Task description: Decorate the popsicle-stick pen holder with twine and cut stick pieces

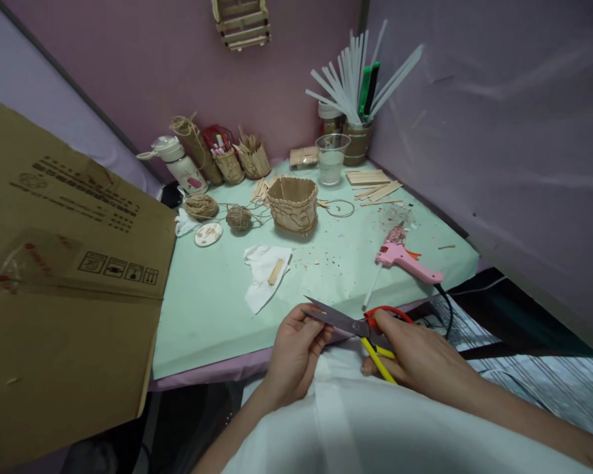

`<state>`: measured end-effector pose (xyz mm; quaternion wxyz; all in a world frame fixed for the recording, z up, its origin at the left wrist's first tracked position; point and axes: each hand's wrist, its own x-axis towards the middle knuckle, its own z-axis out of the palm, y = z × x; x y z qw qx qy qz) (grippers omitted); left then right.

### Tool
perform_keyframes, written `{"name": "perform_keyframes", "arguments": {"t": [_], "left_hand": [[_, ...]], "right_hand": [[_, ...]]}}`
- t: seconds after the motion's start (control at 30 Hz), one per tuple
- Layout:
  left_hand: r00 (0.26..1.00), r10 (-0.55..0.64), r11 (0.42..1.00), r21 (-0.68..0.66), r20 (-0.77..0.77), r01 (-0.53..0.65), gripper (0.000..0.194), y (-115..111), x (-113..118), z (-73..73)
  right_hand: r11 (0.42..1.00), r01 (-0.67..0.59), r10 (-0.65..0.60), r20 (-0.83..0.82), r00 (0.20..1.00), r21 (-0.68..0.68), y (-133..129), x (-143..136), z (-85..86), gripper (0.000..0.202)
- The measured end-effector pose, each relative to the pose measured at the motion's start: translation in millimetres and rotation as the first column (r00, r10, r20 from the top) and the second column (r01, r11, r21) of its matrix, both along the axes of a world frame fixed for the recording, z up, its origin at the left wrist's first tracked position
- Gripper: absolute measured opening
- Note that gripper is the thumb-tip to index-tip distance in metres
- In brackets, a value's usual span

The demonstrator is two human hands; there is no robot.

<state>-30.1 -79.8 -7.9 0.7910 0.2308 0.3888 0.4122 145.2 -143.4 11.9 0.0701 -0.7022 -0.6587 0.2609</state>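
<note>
My right hand (415,345) grips a pair of scissors (346,321) with red and yellow handles, its dark blades parted and pointing left. At the blades, my left hand (296,352) has its fingers pinched together; whatever small piece they hold is too hidden to name. Both hands are just over the table's front edge, close to my body. Beyond them lies a white tissue (259,289) with a short piece of wooden stick (275,271) on it. A six-sided-looking wooden-stick basket (292,209) stands upright behind the tissue.
A pink glue gun (405,260) lies at the right, its cord trailing off the edge. Twine balls (238,218), loose craft sticks (375,189) and a plastic cup (331,164) stand farther back. A large cardboard box (79,263) blocks the left side.
</note>
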Motion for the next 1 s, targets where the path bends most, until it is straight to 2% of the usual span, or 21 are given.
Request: {"name": "perform_keyframes", "arguments": {"t": [0.3, 0.5, 0.73, 1.0], "left_hand": [[0.996, 0.028, 0.999, 0.045, -0.089, -0.024, 0.020, -1.2, -0.8, 0.3], [0.997, -0.006, 0.998, 0.066, -0.078, 0.011, 0.014, -1.4, -1.6, 1.8], [0.997, -0.009, 0.999, 0.030, -0.079, 0.011, 0.016, 0.3, -1.2, 4.5], [0.999, -0.004, 0.998, -0.069, -0.047, 0.001, 0.019, 2.5, -2.4, 5.9]], "right_hand": [[0.999, -0.036, 0.034, 0.074, 0.997, 0.027, -1.5, 1.5, 0.3, 0.032], [0.998, -0.015, 0.021, 0.096, 0.995, -0.063, -1.8, 3.1, -2.3, 0.031], [0.993, 0.069, -0.088, -0.223, 0.971, -0.092, 3.0, 6.0, 3.2, 0.016], [0.989, 0.077, -0.101, -0.198, 0.975, -0.125, 3.6, 2.7, 1.4, 0.019]]}}
